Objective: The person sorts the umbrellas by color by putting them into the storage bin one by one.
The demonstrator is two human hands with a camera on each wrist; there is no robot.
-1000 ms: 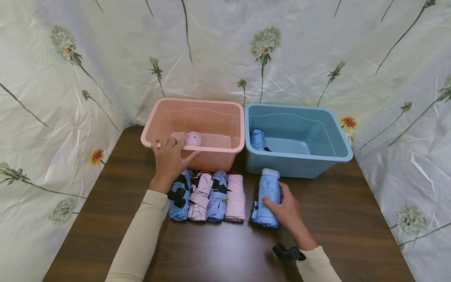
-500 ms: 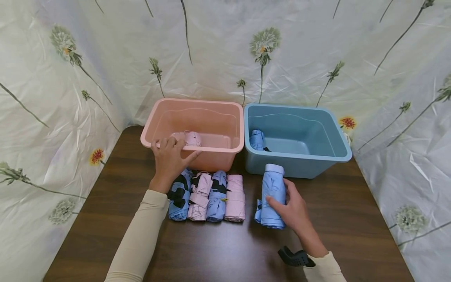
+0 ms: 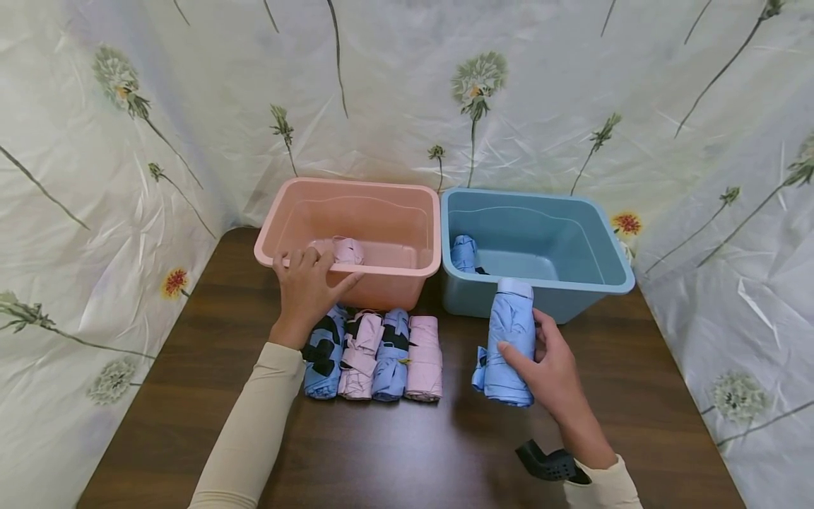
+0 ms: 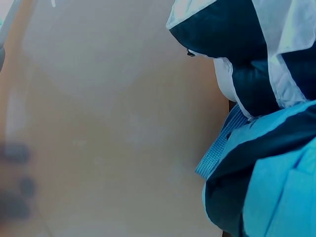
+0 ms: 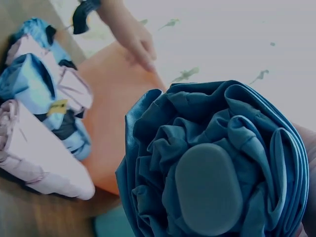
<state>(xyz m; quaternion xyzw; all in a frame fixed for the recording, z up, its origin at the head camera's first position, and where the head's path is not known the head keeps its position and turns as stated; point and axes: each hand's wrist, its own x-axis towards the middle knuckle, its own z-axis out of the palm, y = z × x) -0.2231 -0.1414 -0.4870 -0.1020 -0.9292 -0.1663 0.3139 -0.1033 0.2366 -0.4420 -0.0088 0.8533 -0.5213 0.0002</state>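
Note:
My right hand (image 3: 556, 364) grips a blue folded umbrella (image 3: 511, 346), which stands tilted in front of the blue bin (image 3: 540, 285). In the right wrist view, the rolled cloth of this umbrella (image 5: 148, 148) surrounds a smooth oval end. On the front rim of the pink bin (image 3: 400, 271) is my left hand (image 3: 304, 290), fingers hooked over the rim and thumb along the outside. A row of several folded umbrellas, blue and pink, lies before that bin; the pink umbrella (image 3: 424, 360) is at its right end. In the left wrist view, two umbrellas (image 4: 276, 197) fill the right side.
A pink umbrella (image 3: 347, 250) lies inside the pink bin, and a blue umbrella (image 3: 464, 253) sits at the left end inside the blue bin. Both bins stand side by side at the back of the dark wooden table (image 3: 381, 459). A flowered curtain (image 3: 381, 92) hangs behind.
My right hand has lifted the blue umbrella and moved it right and toward the blue bin, so its top now overlaps the bin's front rim in view. The left hand has stayed put.

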